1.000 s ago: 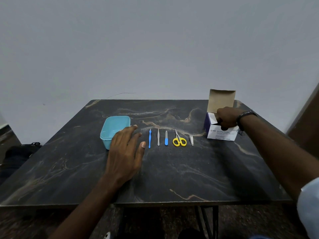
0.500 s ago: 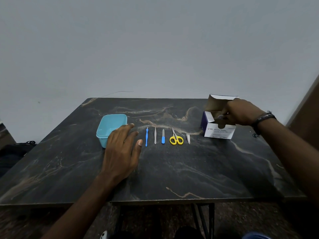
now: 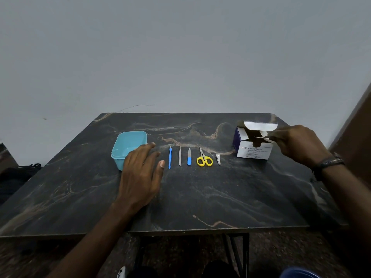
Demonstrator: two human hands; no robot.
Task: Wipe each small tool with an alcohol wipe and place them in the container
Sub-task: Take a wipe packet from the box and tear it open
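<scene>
Several small tools lie in a row mid-table: a blue-handled pick (image 3: pixel 170 158), a metal tweezer (image 3: pixel 180 157), a blue-handled file (image 3: pixel 189 159), yellow scissors (image 3: pixel 204 161) and a nail clipper (image 3: pixel 218 159). A teal container (image 3: pixel 122 155) stands empty to their left. My left hand (image 3: pixel 140 173) lies flat on the table between the container and the pick, fingers apart and holding nothing. At the right stands a white and purple alcohol swab box (image 3: pixel 254 152). My right hand (image 3: pixel 297 145) is at the box's open top, pinching a thin pale wipe packet (image 3: pixel 263 137).
The dark marble-patterned table (image 3: pixel 200 197) stands against a grey wall. A brown panel (image 3: pixel 357 127) rises at the right. Dark bags (image 3: pixel 16 175) sit on the floor to the left. The table's metal legs show below its front edge.
The box flap has folded down from upright. My right hand has come out of the box and shifted to its right side, pinching the packet. My left hand stays flat.
</scene>
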